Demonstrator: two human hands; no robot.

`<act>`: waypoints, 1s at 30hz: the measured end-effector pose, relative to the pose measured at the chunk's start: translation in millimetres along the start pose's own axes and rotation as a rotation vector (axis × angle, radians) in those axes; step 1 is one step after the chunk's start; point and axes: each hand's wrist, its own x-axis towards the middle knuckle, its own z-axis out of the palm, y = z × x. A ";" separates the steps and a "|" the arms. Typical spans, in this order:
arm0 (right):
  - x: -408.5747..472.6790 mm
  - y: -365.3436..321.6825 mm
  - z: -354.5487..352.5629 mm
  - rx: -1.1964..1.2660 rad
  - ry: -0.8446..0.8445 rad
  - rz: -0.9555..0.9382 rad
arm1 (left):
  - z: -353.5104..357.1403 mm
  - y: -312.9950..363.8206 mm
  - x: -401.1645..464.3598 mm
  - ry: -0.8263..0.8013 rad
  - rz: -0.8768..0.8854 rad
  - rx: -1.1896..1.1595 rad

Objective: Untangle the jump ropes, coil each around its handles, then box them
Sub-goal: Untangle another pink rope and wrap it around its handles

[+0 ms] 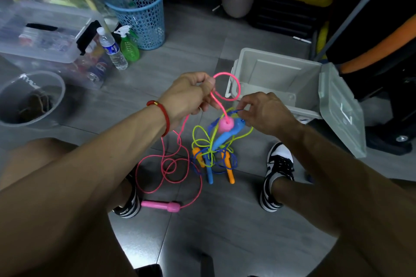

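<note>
My left hand (pixel 189 96) pinches the pink rope (pixel 236 84), which loops above it and runs down to a pink handle (pixel 225 125) hanging in the air. The rest of that rope trails in coils to the second pink handle (pixel 160 206) lying on the floor. My right hand (pixel 264 114) grips the blue cord beside a hanging blue handle (pixel 227 136). Below them dangles a tangle (pixel 211 153) of yellow-green and blue cords with two orange handles and another blue handle. The open grey box (pixel 270 74) stands just behind my hands.
The box's lid (pixel 342 110) hangs open to the right. A blue mesh basket (pixel 137 11), a water bottle (pixel 112 48) and a green spray bottle (pixel 128 45) stand at the back left beside a clear bin (pixel 40 29). My shoes (pixel 278 175) flank the tangle.
</note>
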 end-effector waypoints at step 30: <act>8.8 -107.1 63.6 0.712 -0.348 -0.016 | -90.2 -70.9 -35.3 0.220 -0.226 0.790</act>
